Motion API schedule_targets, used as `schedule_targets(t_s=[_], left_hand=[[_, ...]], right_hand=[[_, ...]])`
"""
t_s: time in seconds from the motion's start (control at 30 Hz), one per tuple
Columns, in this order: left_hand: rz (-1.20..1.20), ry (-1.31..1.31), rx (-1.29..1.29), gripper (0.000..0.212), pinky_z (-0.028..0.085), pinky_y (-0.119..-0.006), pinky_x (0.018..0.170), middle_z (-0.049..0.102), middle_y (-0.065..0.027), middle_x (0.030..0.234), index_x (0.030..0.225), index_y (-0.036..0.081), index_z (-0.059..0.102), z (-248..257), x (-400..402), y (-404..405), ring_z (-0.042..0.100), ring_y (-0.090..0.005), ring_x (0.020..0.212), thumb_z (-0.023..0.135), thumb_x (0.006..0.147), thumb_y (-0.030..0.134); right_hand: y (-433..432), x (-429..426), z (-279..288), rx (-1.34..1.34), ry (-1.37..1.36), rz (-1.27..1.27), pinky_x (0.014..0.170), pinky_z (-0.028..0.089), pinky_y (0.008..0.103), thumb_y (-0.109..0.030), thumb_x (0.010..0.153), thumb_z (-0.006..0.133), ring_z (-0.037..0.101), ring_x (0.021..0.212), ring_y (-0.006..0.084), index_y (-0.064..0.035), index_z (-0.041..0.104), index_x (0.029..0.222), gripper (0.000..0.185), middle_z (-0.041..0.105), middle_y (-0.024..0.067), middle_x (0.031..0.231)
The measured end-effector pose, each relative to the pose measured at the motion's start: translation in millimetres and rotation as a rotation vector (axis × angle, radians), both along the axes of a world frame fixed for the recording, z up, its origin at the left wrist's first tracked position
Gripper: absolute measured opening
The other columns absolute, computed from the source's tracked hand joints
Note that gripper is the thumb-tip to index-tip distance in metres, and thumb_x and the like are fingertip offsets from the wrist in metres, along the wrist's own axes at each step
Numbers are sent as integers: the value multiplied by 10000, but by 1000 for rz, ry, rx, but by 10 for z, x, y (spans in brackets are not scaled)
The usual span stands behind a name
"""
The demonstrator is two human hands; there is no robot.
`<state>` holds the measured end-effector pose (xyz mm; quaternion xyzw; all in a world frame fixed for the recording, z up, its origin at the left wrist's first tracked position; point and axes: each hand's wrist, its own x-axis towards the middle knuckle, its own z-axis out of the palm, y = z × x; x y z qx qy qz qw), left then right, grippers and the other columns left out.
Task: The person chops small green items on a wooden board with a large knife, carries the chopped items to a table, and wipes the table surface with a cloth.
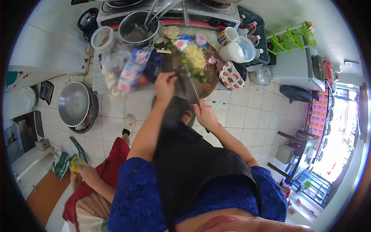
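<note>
My right hand (206, 114) grips a broad kitchen knife (192, 90), its blade slanting up over the near part of a round chopping board (211, 87). At the board's left edge, my left hand (165, 86) has its fingers bent; blur hides whether anything is between them. Pale yellow chopped strips (195, 55) are heaped on the board. Small green citrus fruits (202, 79), some of them cut, lie nearer the blade. Pieces of purplish onion (212, 59) sit on the right side. A blue-and-white packet (183, 43) rests at the back of the board.
Left of the board are a clear bag of garlic (111, 78), a strip of packets (130, 72) and a pot with utensils (136, 30). A white-filled tub (236, 50) stands right, the gas stove (171, 18) behind. Another person's hands (87, 174) hold something yellow at lower left.
</note>
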<state>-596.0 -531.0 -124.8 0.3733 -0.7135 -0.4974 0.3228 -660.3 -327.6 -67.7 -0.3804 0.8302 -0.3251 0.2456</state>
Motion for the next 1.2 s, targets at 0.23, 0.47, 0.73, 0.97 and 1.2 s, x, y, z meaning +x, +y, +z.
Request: schedule_targets(t_s=[0.23,0.47,0.73,0.97,1.2], left_hand=[[65,-69,29,225,514,-282,656,619,-72,806,967,10,731,-25,35,20,637,-158,690,802,761,66],[61,-73,54,184,499,-274,630,625,-66,791,925,-2,748,-77,62,-36,624,-144,669,807,765,69],[62,-60,-28,189,497,-279,613,628,-75,781,932,-13,742,-77,64,-21,625,-149,653,796,760,44],[28,-37,-45,177,516,-269,629,630,-78,789,922,-15,740,-117,64,4,644,-161,659,793,758,29],[-62,-66,-50,258,534,-287,648,630,-105,933,1014,-12,710,-89,10,-96,657,-183,700,775,765,12]], right_hand=[[111,98,188,39,-94,-9,586,455,582,-163,954,554,595,694,518,9,435,946,209,588,306,681],[-170,130,81,53,-56,-4,593,459,578,-147,956,540,592,686,524,33,433,924,212,586,313,685],[-616,14,-128,-37,64,-46,612,464,581,-137,950,531,594,695,529,44,447,944,200,583,325,684],[-565,103,-188,-9,21,-79,625,466,587,-148,945,537,598,719,536,54,439,942,224,590,330,696],[-870,-137,-74,91,181,-48,616,479,584,-182,947,550,609,703,516,10,454,969,215,602,318,702]])
